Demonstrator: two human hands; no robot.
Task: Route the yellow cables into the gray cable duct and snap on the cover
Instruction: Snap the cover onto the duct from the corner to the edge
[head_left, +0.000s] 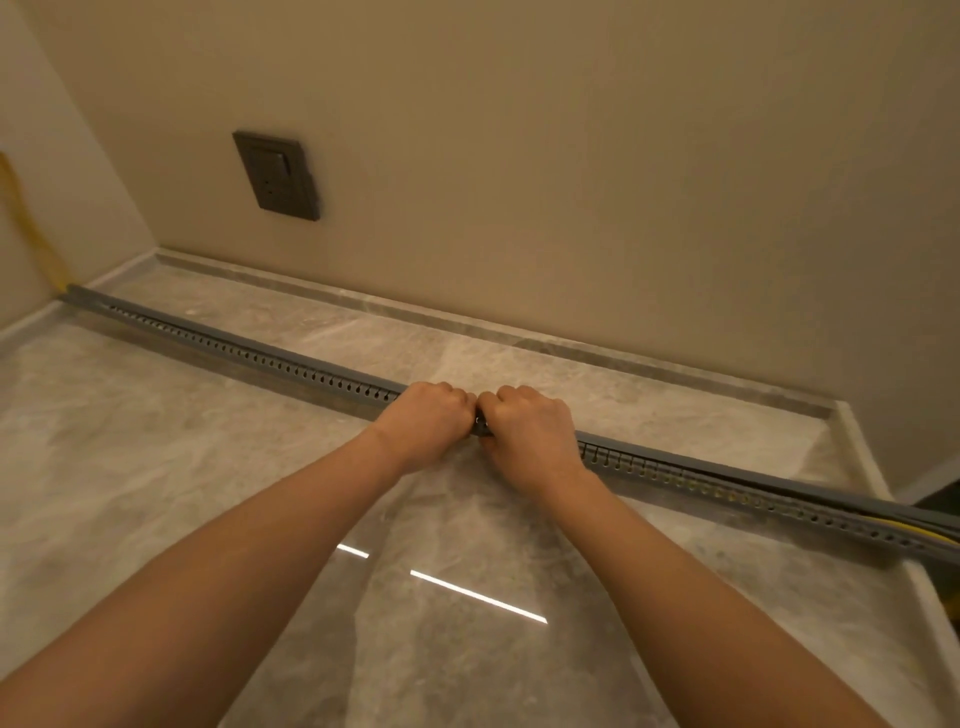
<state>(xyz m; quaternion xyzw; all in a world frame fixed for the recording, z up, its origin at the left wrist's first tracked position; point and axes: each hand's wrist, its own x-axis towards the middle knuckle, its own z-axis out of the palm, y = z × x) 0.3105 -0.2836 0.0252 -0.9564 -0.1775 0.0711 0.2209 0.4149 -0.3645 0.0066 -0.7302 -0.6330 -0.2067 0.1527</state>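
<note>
Now both hands press the cover down on the long gray duct (249, 353).
It lies across the floor (208, 493), light and bendy; left hand (423, 423) and right hand (530, 436) are closed on its middle, yellow cables (898, 522) peeking out right.

Both arms reach forward; the left hand (427, 422) and right hand (531, 432) are side by side, knuckles touching, fingers curled down.

Home interior: beige walls (519, 156), dark wall socket (276, 175), polished marble floor (156, 467), stone skirting (519, 325).
</note>
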